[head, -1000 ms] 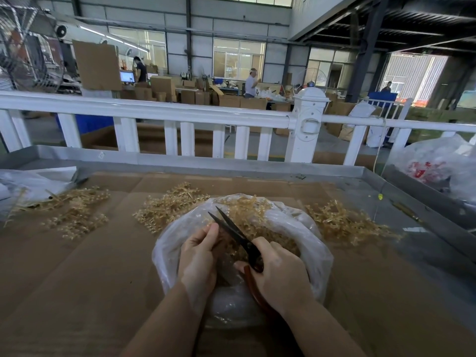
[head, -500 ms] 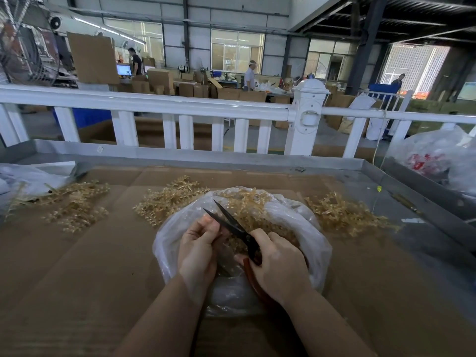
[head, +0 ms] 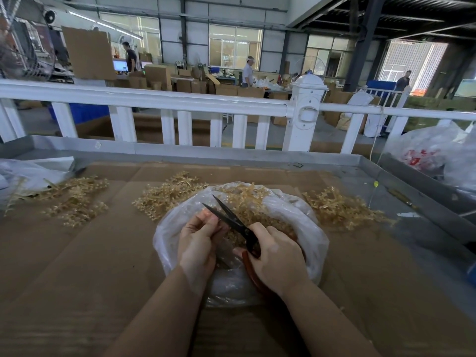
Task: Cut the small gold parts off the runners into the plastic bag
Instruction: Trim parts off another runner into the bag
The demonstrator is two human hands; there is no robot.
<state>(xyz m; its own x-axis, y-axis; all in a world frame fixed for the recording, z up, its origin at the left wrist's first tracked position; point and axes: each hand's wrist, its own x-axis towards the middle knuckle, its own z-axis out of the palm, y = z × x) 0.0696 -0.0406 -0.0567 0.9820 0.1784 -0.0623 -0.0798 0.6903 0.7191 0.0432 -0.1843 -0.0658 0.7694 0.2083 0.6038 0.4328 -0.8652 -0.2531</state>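
Our right hand point(head: 277, 256) grips open scissors point(head: 231, 222) over the plastic bag point(head: 313, 222); our left hand point(head: 197, 243) pinches a gold runner, mostly hidden.

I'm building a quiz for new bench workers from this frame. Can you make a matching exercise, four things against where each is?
1. scissors
2. plastic bag
3. white railing
4. printed bag

a. beyond the bench's far edge
b. far right
c. in the right hand
d. under both hands, on cardboard

Pairs: 1-c, 2-d, 3-a, 4-b
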